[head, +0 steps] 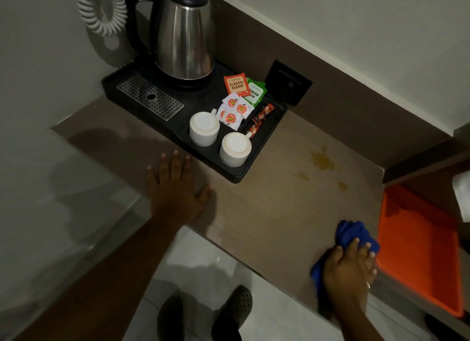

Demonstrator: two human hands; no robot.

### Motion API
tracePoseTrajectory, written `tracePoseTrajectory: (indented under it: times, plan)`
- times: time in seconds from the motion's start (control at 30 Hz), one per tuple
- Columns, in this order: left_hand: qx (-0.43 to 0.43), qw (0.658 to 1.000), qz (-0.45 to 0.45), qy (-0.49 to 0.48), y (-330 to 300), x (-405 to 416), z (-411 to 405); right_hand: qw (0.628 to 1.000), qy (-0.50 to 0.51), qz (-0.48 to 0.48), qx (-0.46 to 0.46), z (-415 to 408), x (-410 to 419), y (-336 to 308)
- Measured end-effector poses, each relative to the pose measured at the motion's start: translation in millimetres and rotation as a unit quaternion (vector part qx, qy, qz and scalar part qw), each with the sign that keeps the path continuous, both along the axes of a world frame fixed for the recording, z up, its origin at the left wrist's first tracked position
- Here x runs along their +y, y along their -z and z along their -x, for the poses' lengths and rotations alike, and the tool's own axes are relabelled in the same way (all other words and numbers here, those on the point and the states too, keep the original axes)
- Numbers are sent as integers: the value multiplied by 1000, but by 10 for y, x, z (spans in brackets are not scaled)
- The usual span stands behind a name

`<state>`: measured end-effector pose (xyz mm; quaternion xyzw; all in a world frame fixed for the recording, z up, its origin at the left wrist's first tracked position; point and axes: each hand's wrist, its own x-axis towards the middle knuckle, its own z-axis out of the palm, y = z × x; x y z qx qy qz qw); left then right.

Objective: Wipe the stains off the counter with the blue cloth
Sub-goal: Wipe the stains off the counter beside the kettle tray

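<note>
The blue cloth lies bunched on the wooden counter near its front right edge. My right hand presses down on it, fingers curled over the fabric. Yellow-orange stains mark the counter farther back, with smaller spots closer to the cloth. The cloth sits well short of the stains. My left hand rests flat on the counter at the left, fingers spread, holding nothing, just in front of the black tray.
A black tray holds a steel kettle, two upturned white cups, and tea and sugar sachets. An orange tray lies right of the cloth. A wall socket sits behind. My feet show below the counter edge.
</note>
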<state>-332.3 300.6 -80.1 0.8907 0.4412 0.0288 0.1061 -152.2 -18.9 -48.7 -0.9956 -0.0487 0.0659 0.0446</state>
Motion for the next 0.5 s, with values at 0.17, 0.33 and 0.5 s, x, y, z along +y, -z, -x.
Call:
tracePoseTrajectory:
  times: [0.17,0.33,0.5]
  plan:
    - [8,1000,-8,-1,4,-21,-6,987,143,-65,43,-133,984,-101]
    - [8,1000,-11,0,2,-32,-22,982,-179,-61,7,525,1520,44]
    - [9,1000,-4,-2,-42,-62,-51,896,-441,-44,25,720,893,58]
